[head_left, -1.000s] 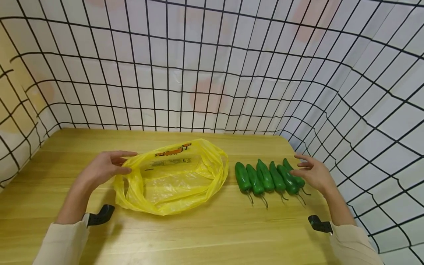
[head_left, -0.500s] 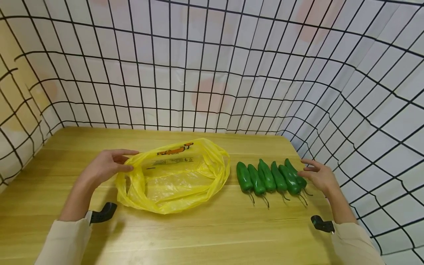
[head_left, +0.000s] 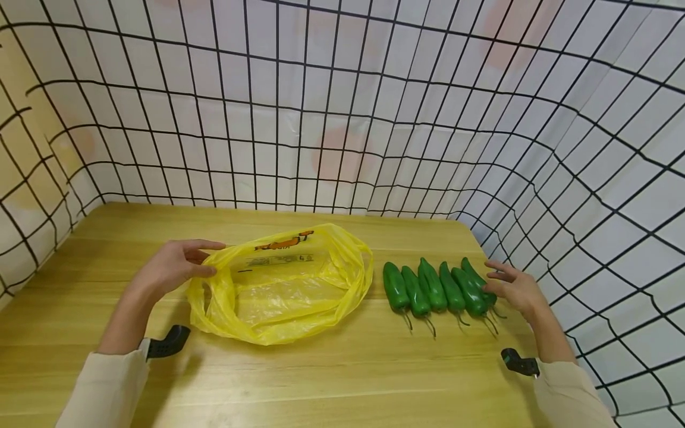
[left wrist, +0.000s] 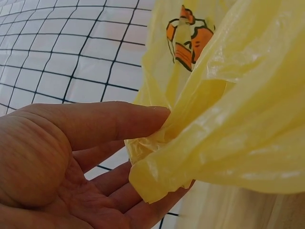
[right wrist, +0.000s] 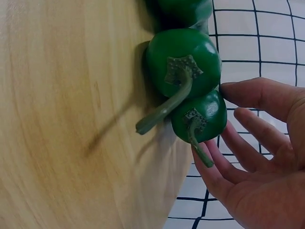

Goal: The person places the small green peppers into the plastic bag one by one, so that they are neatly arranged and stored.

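A yellow plastic bag [head_left: 283,285] lies open on the wooden table [head_left: 342,374], with an orange print [left wrist: 188,36] near its rim. My left hand [head_left: 214,258] pinches the bag's left rim between thumb and fingers [left wrist: 119,119]. Several green peppers [head_left: 433,288] lie side by side to the right of the bag, stems toward me. My right hand [head_left: 489,276] is at the right end of the row, fingers loosely spread. Its thumb [right wrist: 252,95] touches the rightmost pepper [right wrist: 200,114], and its fingers lie beside and under that pepper without closing on it.
A black wire mesh wall [head_left: 342,119] backed by white sheeting encloses the table at the back, left and right. The table's right edge runs just past the peppers. Bare wood lies in front of the bag and peppers.
My right hand has edged in toward the rightmost pepper and now touches it. My left hand keeps its hold on the bag's rim.
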The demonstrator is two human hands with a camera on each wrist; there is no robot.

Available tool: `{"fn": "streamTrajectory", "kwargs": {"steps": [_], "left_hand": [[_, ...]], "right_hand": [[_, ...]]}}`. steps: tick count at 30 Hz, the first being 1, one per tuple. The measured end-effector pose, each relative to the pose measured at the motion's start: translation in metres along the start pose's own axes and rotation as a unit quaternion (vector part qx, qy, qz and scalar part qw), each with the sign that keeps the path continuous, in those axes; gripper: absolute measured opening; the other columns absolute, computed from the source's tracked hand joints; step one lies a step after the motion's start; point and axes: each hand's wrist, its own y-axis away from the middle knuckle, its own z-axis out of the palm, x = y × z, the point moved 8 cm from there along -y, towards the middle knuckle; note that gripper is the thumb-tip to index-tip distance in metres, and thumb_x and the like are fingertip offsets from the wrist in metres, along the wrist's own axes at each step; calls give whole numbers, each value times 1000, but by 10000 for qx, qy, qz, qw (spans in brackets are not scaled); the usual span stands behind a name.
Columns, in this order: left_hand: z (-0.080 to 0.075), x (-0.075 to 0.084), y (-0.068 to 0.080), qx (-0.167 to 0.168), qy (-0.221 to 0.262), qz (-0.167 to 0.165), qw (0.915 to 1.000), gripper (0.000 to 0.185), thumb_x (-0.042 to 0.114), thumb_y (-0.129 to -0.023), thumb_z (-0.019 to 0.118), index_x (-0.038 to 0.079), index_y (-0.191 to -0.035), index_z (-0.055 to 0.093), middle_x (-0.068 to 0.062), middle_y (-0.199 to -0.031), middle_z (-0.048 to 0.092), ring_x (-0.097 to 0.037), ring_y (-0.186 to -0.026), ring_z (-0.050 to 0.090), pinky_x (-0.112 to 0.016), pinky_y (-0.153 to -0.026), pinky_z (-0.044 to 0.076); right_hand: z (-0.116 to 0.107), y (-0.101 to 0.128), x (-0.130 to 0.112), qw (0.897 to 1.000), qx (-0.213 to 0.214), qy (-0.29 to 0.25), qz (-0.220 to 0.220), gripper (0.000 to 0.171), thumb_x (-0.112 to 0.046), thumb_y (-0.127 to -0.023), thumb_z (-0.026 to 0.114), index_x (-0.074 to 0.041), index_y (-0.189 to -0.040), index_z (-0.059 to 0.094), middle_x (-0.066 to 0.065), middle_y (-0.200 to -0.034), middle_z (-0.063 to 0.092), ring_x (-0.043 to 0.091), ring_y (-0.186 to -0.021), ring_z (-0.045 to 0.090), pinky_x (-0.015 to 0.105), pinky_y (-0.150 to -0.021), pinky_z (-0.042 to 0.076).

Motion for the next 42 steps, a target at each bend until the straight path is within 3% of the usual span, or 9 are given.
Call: {"fn": "streamTrajectory", "kwargs": {"steps": [6,19,30,36,42], "left_hand": [[-1,-1,1,-51,42,-17,10000,59,22,-94,72,10,-149,52,-30,-138,58,-43,-123,58,-56,-95,50],[-2,-1,1,-40,-13,-3,10000,58,20,-94,71,10,-148,53,-32,-139,57,-45,-124,57,-59,-95,49],[-2,-2,2,-13,46,-7,10000,57,17,-95,70,9,-149,52,-30,-137,59,-43,-123,59,-60,-98,48],[-6,-4,4,21,-7,-62,10000,57,21,-95,70,11,-149,52,-31,-141,55,-45,-125,56,-60,-96,48],[-7,-3,4,43,-61,-72,9999,56,21,-96,70,11,-149,53,-31,-141,55,-46,-125,55,-59,-95,49]], "right_hand": [[4,-1,2,9999,-68,-98,8,72,-22,-99,66,-2,-159,31,31,-156,39,49,-135,46,57,-102,47],[9,-6,10,9997,-203,-66,137,73,-27,-99,66,-4,-159,31,32,-157,36,49,-137,44,54,-99,50],[7,-6,7,9990,-123,376,212,70,-31,-98,66,-4,-156,38,34,-155,37,49,-130,51,50,-94,55],[8,-5,11,9997,141,105,183,67,-32,-98,67,-3,-154,43,29,-152,46,45,-128,53,48,-93,55],[6,-4,12,9988,426,-95,226,68,-29,-97,69,-3,-154,42,30,-149,48,30,-119,60,38,-87,57]]}}
